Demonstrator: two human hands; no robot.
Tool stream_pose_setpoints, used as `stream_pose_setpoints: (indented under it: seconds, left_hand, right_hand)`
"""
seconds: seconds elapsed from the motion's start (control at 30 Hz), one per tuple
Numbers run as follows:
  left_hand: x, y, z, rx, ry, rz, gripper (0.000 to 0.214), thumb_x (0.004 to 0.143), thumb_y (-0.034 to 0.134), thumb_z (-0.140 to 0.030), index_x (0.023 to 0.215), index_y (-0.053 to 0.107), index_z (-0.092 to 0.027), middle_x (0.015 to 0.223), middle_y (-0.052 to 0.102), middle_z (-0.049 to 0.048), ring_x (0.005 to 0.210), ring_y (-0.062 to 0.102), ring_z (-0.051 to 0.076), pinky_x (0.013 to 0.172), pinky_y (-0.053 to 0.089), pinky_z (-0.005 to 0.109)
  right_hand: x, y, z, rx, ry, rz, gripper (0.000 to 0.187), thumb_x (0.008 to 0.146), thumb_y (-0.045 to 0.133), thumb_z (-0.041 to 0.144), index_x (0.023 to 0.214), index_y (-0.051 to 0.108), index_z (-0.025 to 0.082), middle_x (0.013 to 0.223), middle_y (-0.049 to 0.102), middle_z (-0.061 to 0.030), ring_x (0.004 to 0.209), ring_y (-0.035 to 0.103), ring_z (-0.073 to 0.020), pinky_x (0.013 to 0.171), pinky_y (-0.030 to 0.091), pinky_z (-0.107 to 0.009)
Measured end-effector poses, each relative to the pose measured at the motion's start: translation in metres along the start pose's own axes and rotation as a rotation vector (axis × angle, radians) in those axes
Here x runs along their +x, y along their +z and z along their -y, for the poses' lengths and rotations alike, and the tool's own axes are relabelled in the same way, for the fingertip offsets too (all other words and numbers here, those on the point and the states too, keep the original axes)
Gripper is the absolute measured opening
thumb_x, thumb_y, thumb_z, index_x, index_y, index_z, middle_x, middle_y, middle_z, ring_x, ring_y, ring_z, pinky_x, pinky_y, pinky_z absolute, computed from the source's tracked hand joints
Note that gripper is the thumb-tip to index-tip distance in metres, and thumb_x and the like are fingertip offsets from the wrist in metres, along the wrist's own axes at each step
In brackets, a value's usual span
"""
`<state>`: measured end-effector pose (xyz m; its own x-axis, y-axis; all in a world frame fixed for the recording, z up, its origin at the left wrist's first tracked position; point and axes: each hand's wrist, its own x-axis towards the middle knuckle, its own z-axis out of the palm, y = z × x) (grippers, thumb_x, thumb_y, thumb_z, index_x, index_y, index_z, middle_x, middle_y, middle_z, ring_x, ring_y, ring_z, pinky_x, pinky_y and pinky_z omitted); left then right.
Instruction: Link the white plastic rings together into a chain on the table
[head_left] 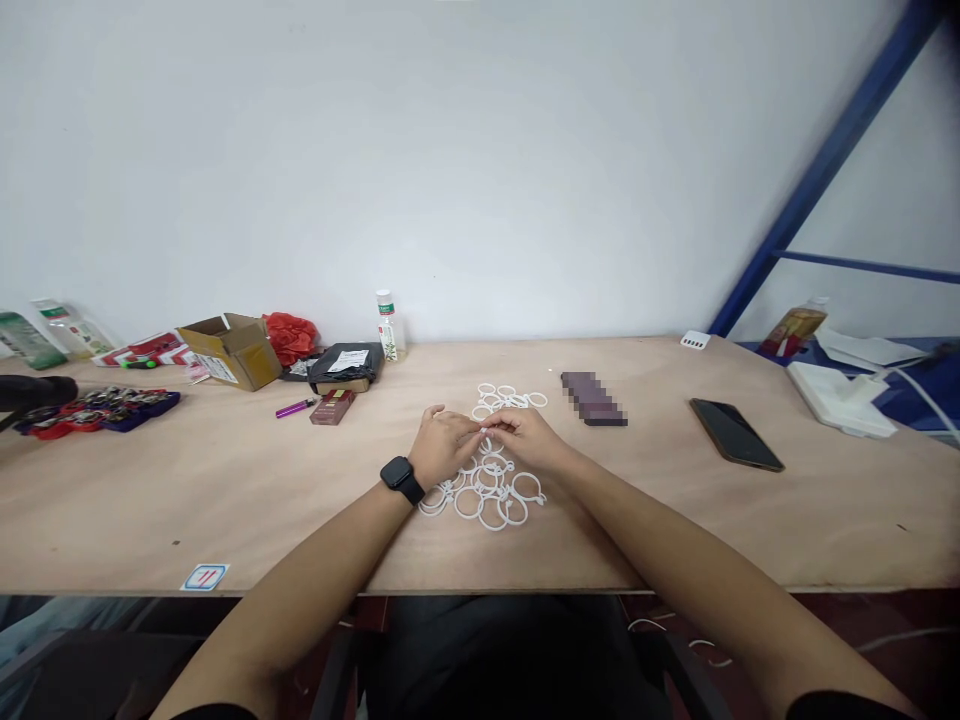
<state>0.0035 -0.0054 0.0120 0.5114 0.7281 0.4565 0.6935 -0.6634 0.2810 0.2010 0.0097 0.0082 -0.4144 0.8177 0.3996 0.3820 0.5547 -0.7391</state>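
My left hand [444, 445], with a black watch [397, 475] on its wrist, meets my right hand [534, 438] over the middle of the table. Both hands pinch a small white plastic ring [487, 443] between thumbs and fingertips; the fingers hide much of it. Several white plastic rings with little eyelets, such as this near ring [493, 528], lie loosely overlapped below my hands. Just beyond my fingers sits a second group of white rings [538, 406].
A pixelated dark packet [589, 398] and a phone [735, 434] lie to the right, near a white power strip [840, 400]. Leftward are a dark red box [332, 407], purple lighter [295, 408], black package [349, 366], bottle [387, 328] and open carton [232, 352].
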Motion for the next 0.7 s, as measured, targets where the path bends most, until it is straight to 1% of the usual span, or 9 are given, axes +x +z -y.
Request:
stream_pose_setpoints:
  seconds: [0.13, 0.2, 0.37, 0.47, 0.57, 0.63, 0.7]
  left_hand:
    - [0.0, 0.002, -0.002, 0.044, 0.019, -0.012, 0.026, 0.096, 0.045, -0.033, 0.105, 0.069, -0.027, 0.107, 0.074, 0.0033, 0.107, 0.063, 0.021, 0.106, 0.025, 0.049]
    - [0.001, 0.003, -0.002, 0.062, 0.027, -0.014, 0.026, 0.096, 0.044, -0.03, 0.103, 0.069, -0.026, 0.107, 0.073, 0.0041, 0.11, 0.062, 0.021, 0.106, 0.025, 0.05]
    - [0.003, 0.004, 0.0, 0.066, 0.039, -0.032, 0.024, 0.093, 0.046, -0.028, 0.093, 0.07, -0.025, 0.1, 0.074, 0.0033, 0.107, 0.063, 0.021, 0.106, 0.026, 0.049]
    - [0.004, 0.006, 0.002, 0.059, 0.051, -0.059, 0.023, 0.093, 0.048, -0.028, 0.094, 0.071, -0.025, 0.099, 0.075, 0.0027, 0.105, 0.064, 0.02, 0.106, 0.026, 0.048]
    - [0.004, 0.005, 0.006, 0.052, 0.053, -0.124, 0.022, 0.094, 0.05, -0.029, 0.103, 0.069, -0.026, 0.106, 0.073, 0.0028, 0.108, 0.062, 0.02, 0.104, 0.029, 0.046]
    - [0.003, 0.002, 0.01, 0.052, 0.021, -0.171, 0.024, 0.093, 0.052, -0.034, 0.107, 0.069, -0.025, 0.11, 0.072, 0.0038, 0.109, 0.061, 0.021, 0.102, 0.032, 0.045]
    - [0.002, -0.003, 0.015, 0.056, -0.027, -0.183, 0.026, 0.092, 0.053, -0.038, 0.107, 0.069, -0.024, 0.11, 0.072, 0.0046, 0.106, 0.061, 0.022, 0.098, 0.036, 0.043]
  right_hand:
    - [0.001, 0.001, 0.002, -0.027, 0.001, -0.011, 0.012, 0.082, 0.06, 0.019, 0.085, 0.072, 0.02, 0.082, 0.071, -0.0028, 0.075, 0.063, -0.0157, 0.069, 0.048, -0.027]
    - [0.001, 0.002, 0.002, -0.048, 0.003, -0.018, 0.012, 0.081, 0.06, 0.018, 0.084, 0.071, 0.02, 0.08, 0.07, -0.0024, 0.073, 0.062, -0.0155, 0.068, 0.047, -0.027]
    - [0.002, 0.006, 0.001, -0.072, -0.006, -0.034, 0.011, 0.081, 0.059, 0.015, 0.083, 0.069, 0.019, 0.079, 0.069, -0.0019, 0.074, 0.062, -0.0153, 0.069, 0.046, -0.026]
    - [0.002, 0.007, 0.003, -0.08, -0.018, -0.041, 0.011, 0.082, 0.059, 0.014, 0.082, 0.069, 0.019, 0.079, 0.069, -0.0016, 0.073, 0.062, -0.0148, 0.068, 0.046, -0.026]
    - [0.003, 0.005, 0.002, -0.098, -0.073, -0.096, 0.011, 0.084, 0.058, 0.016, 0.084, 0.069, 0.02, 0.082, 0.07, -0.002, 0.076, 0.062, -0.0153, 0.071, 0.047, -0.027]
    - [0.004, 0.0, -0.003, -0.146, -0.131, -0.163, 0.011, 0.085, 0.058, 0.017, 0.086, 0.068, 0.021, 0.083, 0.07, -0.0024, 0.078, 0.063, -0.0161, 0.073, 0.047, -0.028]
    - [0.006, -0.005, -0.012, -0.215, -0.168, -0.231, 0.011, 0.086, 0.058, 0.017, 0.087, 0.068, 0.021, 0.084, 0.069, -0.0031, 0.08, 0.063, -0.0171, 0.075, 0.047, -0.029]
